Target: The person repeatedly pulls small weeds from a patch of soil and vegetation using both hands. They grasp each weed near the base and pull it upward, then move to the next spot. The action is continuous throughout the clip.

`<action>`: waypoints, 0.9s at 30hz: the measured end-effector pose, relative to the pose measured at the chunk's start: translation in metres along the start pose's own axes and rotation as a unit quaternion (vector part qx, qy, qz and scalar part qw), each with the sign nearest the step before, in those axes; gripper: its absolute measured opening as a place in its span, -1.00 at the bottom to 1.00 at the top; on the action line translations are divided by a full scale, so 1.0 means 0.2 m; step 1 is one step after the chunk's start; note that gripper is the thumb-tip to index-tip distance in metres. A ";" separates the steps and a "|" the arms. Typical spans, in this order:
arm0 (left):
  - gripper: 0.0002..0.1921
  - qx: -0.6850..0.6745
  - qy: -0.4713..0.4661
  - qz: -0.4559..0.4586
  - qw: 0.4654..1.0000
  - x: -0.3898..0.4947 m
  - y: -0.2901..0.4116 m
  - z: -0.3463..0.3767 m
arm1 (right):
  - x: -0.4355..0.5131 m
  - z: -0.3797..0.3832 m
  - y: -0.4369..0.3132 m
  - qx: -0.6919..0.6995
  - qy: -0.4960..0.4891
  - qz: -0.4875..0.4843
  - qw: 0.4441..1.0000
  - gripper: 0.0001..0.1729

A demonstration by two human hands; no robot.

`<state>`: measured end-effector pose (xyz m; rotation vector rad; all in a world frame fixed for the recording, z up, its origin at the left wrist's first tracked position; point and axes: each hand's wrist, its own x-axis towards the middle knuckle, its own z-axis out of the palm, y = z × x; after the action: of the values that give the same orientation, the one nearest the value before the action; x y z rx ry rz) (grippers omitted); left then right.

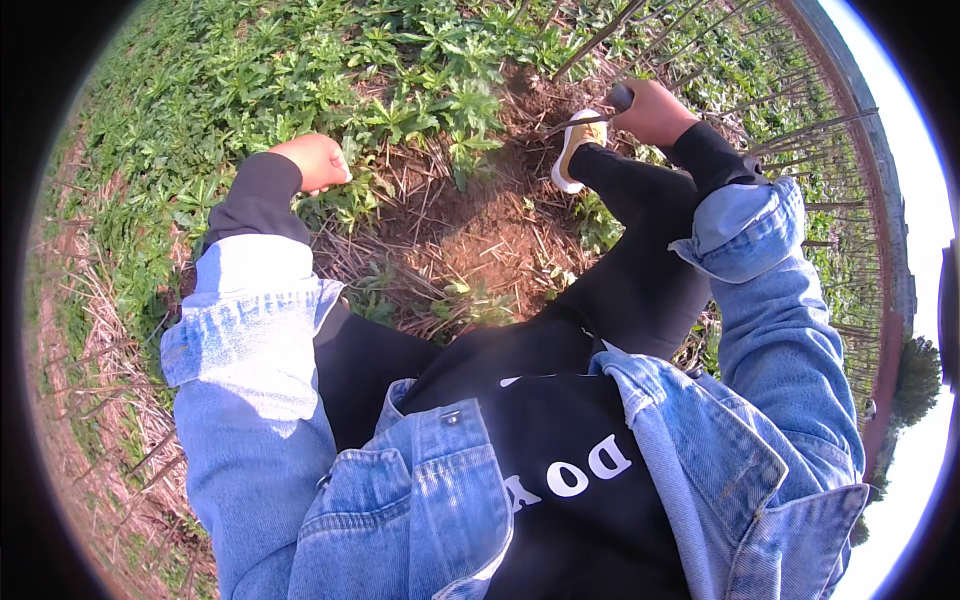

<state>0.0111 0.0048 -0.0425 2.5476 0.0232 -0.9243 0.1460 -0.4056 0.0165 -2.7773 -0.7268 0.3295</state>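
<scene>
My left hand is curled above the leafy green plants at the left; whether something small is inside its fingers cannot be told. On the right, my right hand is closed around the dark rounded handle of a tool. A thin dark blade or rod runs leftward from that hand, in front of my tan and white shoe; the tool's exact kind is unclear. Between my legs lies reddish soil strewn with dry straw, partly in shadow.
Dense low leafy plants cover the ground at the upper left. Many thin wooden stakes stand in rows along the right side, one rising just beyond my right hand. Dry straw lies at the far left.
</scene>
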 end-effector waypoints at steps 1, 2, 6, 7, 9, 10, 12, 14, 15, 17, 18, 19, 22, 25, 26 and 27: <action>-0.77 0.004 -0.004 -0.020 1.000 0.01 -0.02 0.00 | 0.03 -0.10 0.00 -0.020 0.023 0.000 1.000 -0.66; -0.77 0.005 -0.020 -0.027 0.999 0.02 -0.03 0.01 | 0.05 -0.17 0.00 0.045 0.022 -0.002 0.999 -0.66; -0.79 0.006 -0.016 -0.052 0.999 0.04 -0.04 0.05 | 0.10 -0.22 0.14 0.325 0.026 0.073 0.943 -0.72; -0.80 0.011 0.006 -0.017 1.000 0.04 -0.03 0.06 | 0.10 -0.18 0.20 0.423 0.042 0.073 0.902 -0.75; -0.80 0.026 0.017 0.001 1.000 0.04 -0.01 0.07 | 0.11 -0.03 0.33 0.558 0.057 0.130 0.818 -0.77; -0.78 0.017 0.027 0.019 0.999 0.04 0.01 0.08 | 0.10 0.07 0.40 0.620 0.046 0.166 0.765 -0.81; -0.79 0.024 0.023 0.020 0.999 0.03 0.04 0.10 | 0.11 0.30 0.50 0.705 0.057 0.206 0.676 -0.90; -0.79 0.004 0.010 0.002 1.000 0.01 0.05 0.13 | 0.18 0.51 0.57 0.727 0.076 0.245 0.637 -0.90; -0.79 -0.015 0.006 -0.004 1.000 0.00 0.05 0.14 | 0.21 0.59 0.61 0.734 0.092 0.283 0.611 -0.90; -0.79 -0.005 -0.031 -0.034 0.999 0.01 0.03 0.16 | 0.31 0.72 0.67 0.764 0.077 0.289 0.572 -0.92; -0.79 0.003 -0.038 -0.035 0.999 0.01 0.01 0.16 | 0.36 0.77 0.69 0.775 0.091 0.272 0.563 -0.93; -0.80 0.001 -0.051 -0.057 0.997 0.02 0.00 0.16 | 0.43 0.81 0.71 0.786 0.102 0.281 0.541 -0.93; -0.79 -0.037 -0.051 -0.084 0.994 0.06 -0.06 0.15 | 0.64 0.84 0.79 0.812 0.100 0.270 0.507 -0.88; -0.79 -0.008 -0.031 -0.094 0.995 0.10 -0.09 0.13 | 0.83 0.85 0.88 0.784 0.161 0.281 0.530 -0.89; -0.79 -0.014 -0.025 -0.087 0.996 0.11 -0.09 0.13 | 0.87 0.86 0.93 0.803 0.159 0.303 0.488 -0.90; -0.78 -0.020 -0.019 -0.080 0.996 0.11 -0.09 0.13 | 0.90 0.87 0.98 0.803 0.157 0.302 0.488 -0.90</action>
<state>0.0099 0.0089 -0.0813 2.5202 0.2362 -1.0212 0.3389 -0.4477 -0.2337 -0.9705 0.5876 0.3045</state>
